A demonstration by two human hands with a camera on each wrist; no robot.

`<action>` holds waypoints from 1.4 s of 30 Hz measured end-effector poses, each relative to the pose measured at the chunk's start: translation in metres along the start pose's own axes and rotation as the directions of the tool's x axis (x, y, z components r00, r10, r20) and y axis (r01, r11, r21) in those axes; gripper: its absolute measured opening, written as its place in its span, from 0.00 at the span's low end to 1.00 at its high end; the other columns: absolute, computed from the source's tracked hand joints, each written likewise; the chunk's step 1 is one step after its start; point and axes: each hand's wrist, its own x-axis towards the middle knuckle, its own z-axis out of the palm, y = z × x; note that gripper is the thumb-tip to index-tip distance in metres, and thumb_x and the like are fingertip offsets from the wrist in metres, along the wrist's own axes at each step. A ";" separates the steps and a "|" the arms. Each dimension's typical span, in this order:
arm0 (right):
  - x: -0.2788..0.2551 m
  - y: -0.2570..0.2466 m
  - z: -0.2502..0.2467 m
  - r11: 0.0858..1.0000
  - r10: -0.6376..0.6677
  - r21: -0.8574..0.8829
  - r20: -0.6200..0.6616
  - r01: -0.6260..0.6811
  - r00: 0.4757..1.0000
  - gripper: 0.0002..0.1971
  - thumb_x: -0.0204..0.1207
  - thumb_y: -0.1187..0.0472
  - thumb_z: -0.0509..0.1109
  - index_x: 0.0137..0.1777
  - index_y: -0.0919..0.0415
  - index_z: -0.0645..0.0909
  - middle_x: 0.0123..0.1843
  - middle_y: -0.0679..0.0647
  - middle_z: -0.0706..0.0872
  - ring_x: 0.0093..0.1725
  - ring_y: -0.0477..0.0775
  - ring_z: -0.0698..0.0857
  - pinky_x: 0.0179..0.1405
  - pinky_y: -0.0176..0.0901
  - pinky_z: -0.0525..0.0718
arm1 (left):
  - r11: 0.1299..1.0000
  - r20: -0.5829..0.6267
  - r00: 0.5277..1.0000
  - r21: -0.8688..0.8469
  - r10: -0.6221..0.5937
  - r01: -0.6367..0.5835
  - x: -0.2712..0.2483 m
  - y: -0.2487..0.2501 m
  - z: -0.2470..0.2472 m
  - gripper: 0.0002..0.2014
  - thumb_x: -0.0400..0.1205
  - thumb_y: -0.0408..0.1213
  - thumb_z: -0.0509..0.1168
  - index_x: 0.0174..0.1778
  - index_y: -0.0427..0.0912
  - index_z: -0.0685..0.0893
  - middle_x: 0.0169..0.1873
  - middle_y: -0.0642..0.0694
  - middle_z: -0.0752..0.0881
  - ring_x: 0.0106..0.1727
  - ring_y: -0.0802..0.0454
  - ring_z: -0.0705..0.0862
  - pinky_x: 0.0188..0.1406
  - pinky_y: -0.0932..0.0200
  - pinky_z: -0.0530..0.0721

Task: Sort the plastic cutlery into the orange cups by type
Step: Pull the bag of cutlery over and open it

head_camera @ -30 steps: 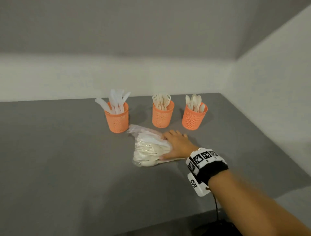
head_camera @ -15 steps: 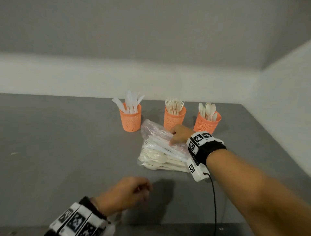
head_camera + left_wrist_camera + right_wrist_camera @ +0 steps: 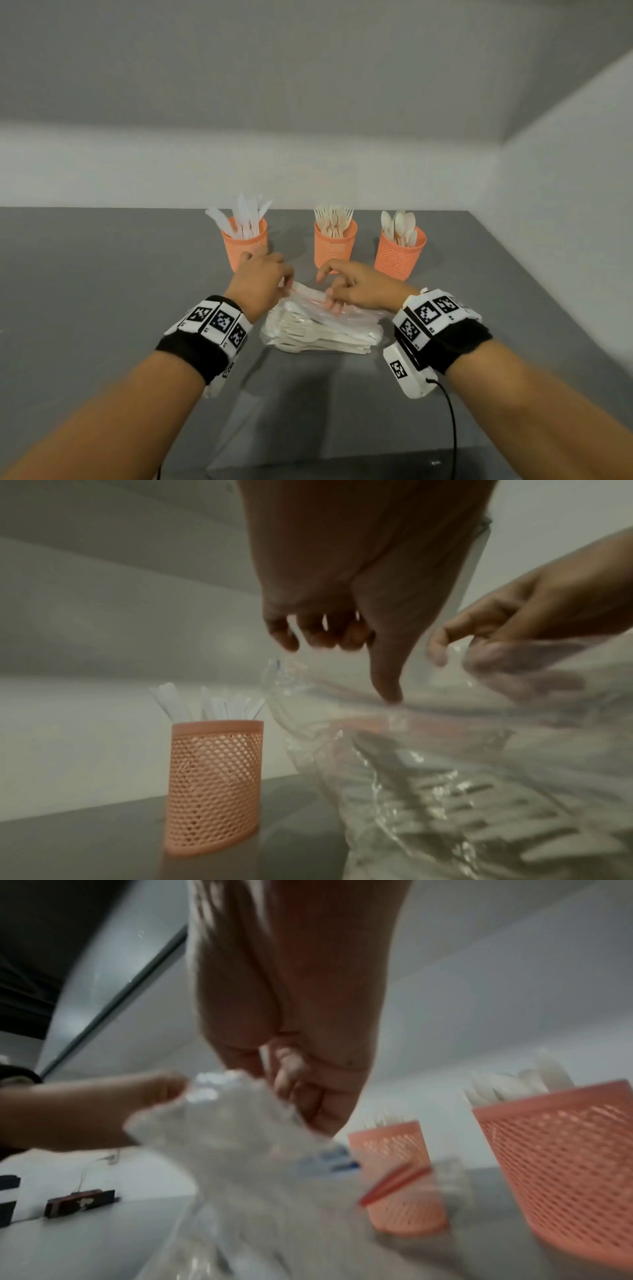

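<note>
Grey worktop meeting the pale walls at the far and right edges. Standing upright along the far side in a row, well apart: left orange cup holding knives, middle orange cup holding forks, right orange cup holding spoons. Lying just near of the cups, around the middle: clear plastic bag of white cutlery, resting flat, its far end being lifted off the surface.

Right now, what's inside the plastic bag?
The bag holds stacked white cutlery: fork and spoon shapes show through it. Layers underneath are covered, so no count. Both hands, left and right, pinch its top.
</note>
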 end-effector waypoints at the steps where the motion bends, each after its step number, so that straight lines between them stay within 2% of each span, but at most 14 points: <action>1: 0.002 0.007 0.003 0.999 0.033 0.005 -0.092 -0.033 0.995 0.11 0.80 0.65 0.64 0.62 0.62 0.74 0.38 0.56 0.86 0.28 0.43 0.84 0.33 0.33 0.80 | 0.999 -0.092 0.996 -0.041 0.015 -0.019 -0.003 -0.002 0.003 0.05 0.69 0.34 0.74 0.34 0.46 0.85 0.38 0.50 0.83 0.47 0.44 0.78 0.43 0.52 0.67; 3: 0.006 0.017 0.007 0.981 0.063 -0.171 -0.171 -0.092 0.983 0.16 0.79 0.58 0.67 0.64 0.62 0.75 0.39 0.52 0.81 0.31 0.42 0.78 0.31 0.29 0.74 | 0.993 -0.229 0.972 -0.091 0.046 -0.068 -0.009 -0.005 0.010 0.11 0.61 0.29 0.78 0.27 0.44 0.81 0.29 0.49 0.81 0.38 0.43 0.78 0.36 0.54 0.69; 7: 0.011 0.024 0.021 0.947 0.163 -0.285 0.036 -0.146 0.986 0.08 0.77 0.56 0.70 0.50 0.60 0.82 0.39 0.48 0.79 0.39 0.45 0.75 0.41 0.35 0.74 | 0.979 -0.361 0.929 -0.145 0.080 -0.140 -0.018 -0.005 0.015 0.08 0.65 0.29 0.74 0.30 0.42 0.80 0.34 0.47 0.82 0.43 0.50 0.69 0.35 0.53 0.73; 11: 0.009 0.020 0.019 0.963 0.233 0.155 -0.068 -0.220 0.970 0.09 0.81 0.65 0.62 0.39 0.55 0.73 0.37 0.53 0.84 0.35 0.52 0.83 0.38 0.44 0.79 | 0.961 -0.331 0.928 -0.154 0.168 -0.229 -0.032 -0.008 0.016 0.03 0.70 0.37 0.63 0.31 0.46 0.79 0.45 0.51 0.86 0.54 0.51 0.73 0.46 0.55 0.64; 14: 0.005 0.007 0.007 0.847 0.206 0.522 -0.149 -0.099 0.967 0.09 0.82 0.65 0.62 0.39 0.57 0.72 0.34 0.55 0.86 0.25 0.47 0.81 0.20 0.35 0.73 | 0.964 -0.274 0.941 -0.115 0.200 -0.238 -0.039 -0.012 0.018 0.04 0.68 0.34 0.66 0.30 0.48 0.80 0.52 0.53 0.86 0.59 0.51 0.72 0.50 0.56 0.61; 18: -0.005 -0.017 -0.003 0.813 0.086 0.582 -0.132 0.008 0.987 0.09 0.81 0.66 0.63 0.39 0.57 0.74 0.29 0.50 0.82 0.22 0.42 0.71 0.16 0.31 0.66 | 0.951 -0.306 0.945 -0.243 0.111 -0.190 -0.042 -0.011 0.008 0.02 0.67 0.38 0.60 0.30 0.48 0.77 0.61 0.50 0.83 0.62 0.51 0.71 0.53 0.55 0.64; 21: -0.009 -0.030 -0.005 0.785 0.013 0.618 -0.082 0.040 0.997 0.09 0.83 0.62 0.60 0.41 0.57 0.76 0.30 0.53 0.87 0.22 0.42 0.70 0.16 0.30 0.63 | 0.718 -0.253 0.965 -0.684 -0.069 -0.128 -0.038 -0.002 -0.006 0.06 0.72 0.44 0.53 0.36 0.48 0.73 0.40 0.52 0.88 0.51 0.54 0.79 0.55 0.67 0.67; 23: -0.012 -0.032 -0.004 0.855 0.053 0.519 -0.050 -0.019 0.997 0.08 0.84 0.62 0.58 0.46 0.57 0.78 0.27 0.54 0.86 0.18 0.42 0.70 0.15 0.31 0.63 | 0.683 -0.100 0.991 -0.730 -0.089 -0.013 -0.031 0.001 -0.010 0.19 0.77 0.50 0.46 0.35 0.43 0.78 0.23 0.49 0.83 0.36 0.51 0.82 0.51 0.60 0.73; 26: -0.014 -0.024 -0.003 0.985 0.170 -0.007 -0.068 -0.171 0.983 0.17 0.77 0.60 0.69 0.65 0.59 0.76 0.31 0.51 0.83 0.26 0.40 0.80 0.24 0.28 0.74 | 0.988 0.238 0.966 -0.087 -0.103 0.126 -0.023 -0.003 -0.006 0.27 0.82 0.53 0.44 0.27 0.41 0.78 0.24 0.49 0.80 0.35 0.51 0.79 0.64 0.49 0.69; 29: -0.010 -0.009 0.003 0.824 0.291 -0.480 -0.100 -0.302 0.951 0.33 0.69 0.51 0.76 0.71 0.64 0.71 0.57 0.58 0.85 0.56 0.57 0.84 0.52 0.40 0.81 | 0.986 0.256 0.952 0.034 -0.166 0.163 -0.024 -0.006 0.000 0.18 0.82 0.55 0.55 0.45 0.49 0.86 0.40 0.51 0.88 0.47 0.50 0.83 0.66 0.51 0.66; 32: -0.002 0.005 0.012 0.699 0.342 -0.594 -0.211 -0.398 0.916 0.13 0.75 0.59 0.69 0.53 0.69 0.83 0.39 0.56 0.82 0.44 0.59 0.82 0.42 0.43 0.76 | 0.960 0.101 0.963 -0.105 -0.248 0.259 -0.024 -0.001 0.006 0.21 0.78 0.54 0.64 0.65 0.50 0.81 0.53 0.46 0.89 0.56 0.45 0.84 0.62 0.51 0.71; 35: 0.005 0.013 0.006 0.826 0.316 -0.374 -0.311 -0.421 0.896 0.09 0.78 0.65 0.60 0.39 0.62 0.79 0.39 0.54 0.80 0.47 0.60 0.82 0.38 0.41 0.77 | 0.836 -0.045 0.909 -0.415 -0.414 0.360 -0.023 0.003 0.014 0.19 0.73 0.45 0.73 0.57 0.41 0.83 0.52 0.42 0.83 0.50 0.41 0.82 0.50 0.51 0.79; 37: 0.007 0.014 0.000 0.888 0.457 0.069 -0.234 -0.454 0.858 0.07 0.79 0.66 0.58 0.41 0.58 0.75 0.40 0.53 0.77 0.41 0.58 0.80 0.29 0.41 0.78 | 0.751 0.059 0.868 -0.475 -0.492 0.458 -0.020 0.003 0.018 0.26 0.69 0.42 0.77 0.56 0.35 0.75 0.50 0.42 0.74 0.45 0.42 0.77 0.44 0.52 0.76; 42: 0.008 0.025 -0.005 0.579 0.505 0.793 -0.166 -0.190 0.847 0.14 0.82 0.72 0.53 0.38 0.59 0.72 0.40 0.56 0.78 0.33 0.52 0.85 0.41 0.46 0.83 | 0.811 0.439 0.807 -0.245 -0.395 0.531 -0.008 -0.004 0.024 0.09 0.74 0.37 0.68 0.44 0.35 0.84 0.39 0.41 0.81 0.45 0.43 0.81 0.42 0.56 0.75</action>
